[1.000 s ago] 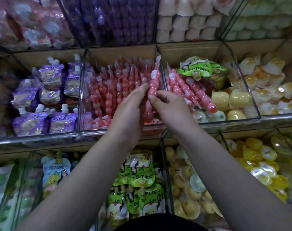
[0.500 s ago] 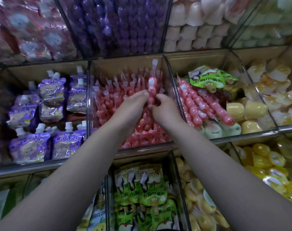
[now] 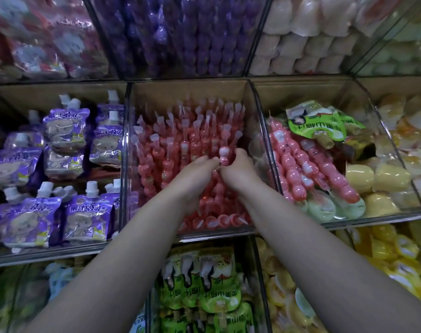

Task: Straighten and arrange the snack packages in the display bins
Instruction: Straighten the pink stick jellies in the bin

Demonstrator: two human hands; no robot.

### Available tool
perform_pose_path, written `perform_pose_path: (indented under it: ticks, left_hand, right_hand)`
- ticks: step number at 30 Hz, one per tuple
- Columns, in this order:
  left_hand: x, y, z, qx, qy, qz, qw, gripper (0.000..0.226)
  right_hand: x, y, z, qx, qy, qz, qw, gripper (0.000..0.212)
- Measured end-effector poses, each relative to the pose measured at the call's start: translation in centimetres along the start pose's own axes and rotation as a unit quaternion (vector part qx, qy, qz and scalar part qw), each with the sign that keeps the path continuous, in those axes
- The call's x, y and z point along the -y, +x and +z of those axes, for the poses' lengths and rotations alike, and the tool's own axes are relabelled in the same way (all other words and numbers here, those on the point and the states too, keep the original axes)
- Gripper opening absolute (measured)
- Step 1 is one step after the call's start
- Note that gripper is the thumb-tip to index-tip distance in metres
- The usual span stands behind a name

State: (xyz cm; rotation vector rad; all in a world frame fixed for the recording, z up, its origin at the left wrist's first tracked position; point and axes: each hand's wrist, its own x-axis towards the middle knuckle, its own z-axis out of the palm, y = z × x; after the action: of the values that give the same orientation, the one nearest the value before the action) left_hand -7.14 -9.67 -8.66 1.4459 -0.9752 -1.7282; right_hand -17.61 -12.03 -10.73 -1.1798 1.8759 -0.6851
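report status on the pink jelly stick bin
Left hand and right hand both pinch one pink jelly stick, upright among the rows in the middle bin. Nothing blocking. Stray pink sticks lie in the right-hand bin with a green pouch.

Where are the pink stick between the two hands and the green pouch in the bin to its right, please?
pink stick [image 3: 223, 155]: head view, on its rounded top bead.
green pouch [image 3: 312, 121]: head view, on the middle of its printed face.
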Motion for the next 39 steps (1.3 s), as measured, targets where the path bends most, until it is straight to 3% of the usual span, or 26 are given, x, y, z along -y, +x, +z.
perform_pose_path:
  ticks: [10, 15, 18, 23, 26, 29, 33, 36, 39]
  left_hand:
    - [-0.5, -1.1, 0.1, -0.033, -0.021, 0.000, 0.999, 0.018]
    - [-0.6, -2.0, -0.1, -0.087, 0.081, 0.062, 0.991, 0.049]
    - [-0.8, -2.4, -0.1, -0.096, 0.145, 0.069, 0.982, 0.062]
    - [-1.1, -3.6, 0.4, -0.079, 0.189, 0.076, 0.976, 0.062]
    - [-1.3, -4.5, 0.9, -0.094, 0.183, 0.089, 0.975, 0.061]
    - [-1.4, -5.8, 1.2, -0.107, 0.128, 0.104, 0.981, 0.056]
    - [-1.0, -6.2, 0.7, -0.157, 0.047, 0.103, 0.981, 0.060]
    - [-0.8, -6.5, 0.3, -0.176, -0.007, 0.106, 0.979, 0.061]
    - [-0.8, -6.8, 0.3, -0.175, -0.029, 0.120, 0.977, 0.072]
  right_hand:
    - [0.0, -0.3, 0.1, 0.101, -0.039, -0.120, 0.987, 0.064]
    - [0.2, -1.0, 0.0, 0.120, -0.006, -0.186, 0.975, 0.056]
    - [0.3, -1.7, 0.3, 0.165, 0.052, -0.182, 0.968, 0.044]
    - [-0.5, -0.9, 0.9, 0.103, -0.051, -0.176, 0.978, 0.025]
    - [-0.7, -1.0, 0.8, 0.101, -0.048, -0.207, 0.972, 0.036]
    - [-0.7, -1.6, 1.0, 0.141, -0.037, -0.251, 0.957, 0.052]
    - [-0.5, -2.0, 1.0, 0.211, -0.085, -0.244, 0.943, 0.066]
    - [0.3, -3.6, 0.8, 0.228, -0.097, -0.248, 0.937, 0.058]
    - [1.2, -5.4, -0.8, 0.207, -0.011, -0.217, 0.954, 0.046]
